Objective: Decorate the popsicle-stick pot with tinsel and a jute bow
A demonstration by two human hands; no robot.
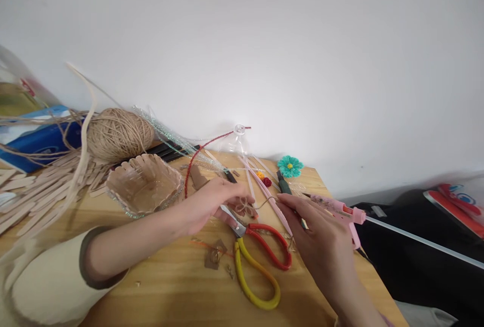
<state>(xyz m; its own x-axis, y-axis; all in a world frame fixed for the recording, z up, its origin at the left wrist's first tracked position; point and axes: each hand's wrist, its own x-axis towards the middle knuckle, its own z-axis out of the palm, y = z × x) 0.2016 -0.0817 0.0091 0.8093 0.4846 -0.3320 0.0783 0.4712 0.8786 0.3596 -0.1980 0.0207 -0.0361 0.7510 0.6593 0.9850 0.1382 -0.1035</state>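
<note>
A thin piece of jute twine point(266, 202) runs in small loops between my two hands, above the middle of the table. My left hand point(221, 197) is closed on the looped part, its fingers curled and partly hidden. With thumb and fingertips pressed together, my right hand point(319, 229) pinches the other end. Just below them lie scissors point(239, 231) with one red and one yellow handle, blades partly under my left hand. A scalloped bowl point(145, 186) of wooden craft sticks stands left, behind my left forearm.
A twine ball point(120, 135), loose craft sticks point(49, 191) and a blue packet point(41, 140) crowd the left. A pink glue gun point(336, 206) lies right. Behind are a clear bottle top point(239, 140), a red pipe cleaner point(194, 158) and a teal flower point(290, 166). A white wall point(264, 55) backs the table.
</note>
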